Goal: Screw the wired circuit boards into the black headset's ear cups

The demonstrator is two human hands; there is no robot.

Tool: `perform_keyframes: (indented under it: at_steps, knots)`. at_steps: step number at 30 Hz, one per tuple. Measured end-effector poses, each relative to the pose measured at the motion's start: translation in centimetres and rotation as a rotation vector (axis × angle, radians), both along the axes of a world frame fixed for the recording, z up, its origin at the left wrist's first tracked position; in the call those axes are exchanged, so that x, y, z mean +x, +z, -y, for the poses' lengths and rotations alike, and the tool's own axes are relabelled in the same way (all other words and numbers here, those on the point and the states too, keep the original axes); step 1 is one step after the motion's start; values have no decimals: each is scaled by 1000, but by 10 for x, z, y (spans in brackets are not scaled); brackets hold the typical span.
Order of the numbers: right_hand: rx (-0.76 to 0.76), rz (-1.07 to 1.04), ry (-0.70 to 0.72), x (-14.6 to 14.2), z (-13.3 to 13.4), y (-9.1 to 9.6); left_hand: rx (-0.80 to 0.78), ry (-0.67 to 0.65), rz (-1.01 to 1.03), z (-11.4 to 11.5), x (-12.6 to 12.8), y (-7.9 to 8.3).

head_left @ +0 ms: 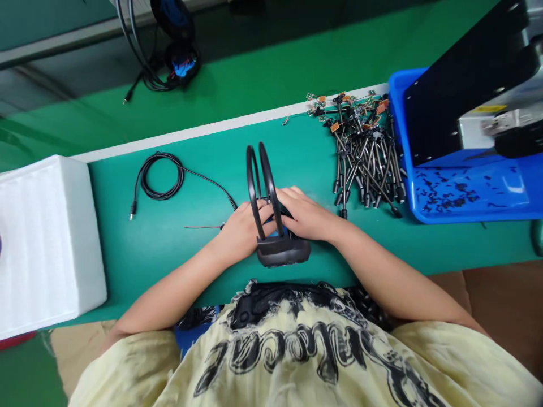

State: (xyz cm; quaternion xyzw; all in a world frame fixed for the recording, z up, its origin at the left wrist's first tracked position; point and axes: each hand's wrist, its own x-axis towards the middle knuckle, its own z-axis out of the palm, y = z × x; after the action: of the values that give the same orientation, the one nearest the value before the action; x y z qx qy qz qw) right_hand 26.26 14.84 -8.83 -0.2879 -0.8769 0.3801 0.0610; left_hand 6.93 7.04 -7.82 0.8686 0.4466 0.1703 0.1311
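Left hand (241, 232) and right hand (307, 217) are curled around a black plastic two-loop frame (282, 251), fingers meeting at its middle; exact finger grip cannot be told. The frame stands upright on the green bench (169, 254), near its front edge. Stemmed circuit parts (360, 152) lie at 2 o'clock, a coiled black cable (144, 183) at 10 o'clock, a blue tray (479, 212) at 3 o'clock, and a white foam block (48, 243) at 9 o'clock.

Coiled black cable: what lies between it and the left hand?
In the head view: a thin red-and-black wire and the cable's thin tail, both running up to the left hand.
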Motion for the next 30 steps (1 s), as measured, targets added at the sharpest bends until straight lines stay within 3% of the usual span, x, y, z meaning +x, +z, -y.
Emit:
perform_keyframes:
  at_steps: [2,5,9,14,20,25,28,30]
  knots:
    - [-1,5,7,0,1,-1,-18,-28,150,1,-12,8]
    - [39,23,9,0,5,-2,-78,54,288,14,-37,11]
    - [74,56,12,-2,9,-2,-106,93,156,39,-60,-6]
    - [96,75,8,-3,12,-2,53,19,-79,60,-53,-20]
    - [111,91,-2,-4,12,0,-13,5,-54,75,-39,-4]
    - [111,128,2,-5,12,2,-244,2,387,63,-51,19]
    - [131,118,1,-5,13,1,-170,151,483,45,-45,26]
    - [142,99,3,-5,14,-1,-104,143,425,32,-32,23]
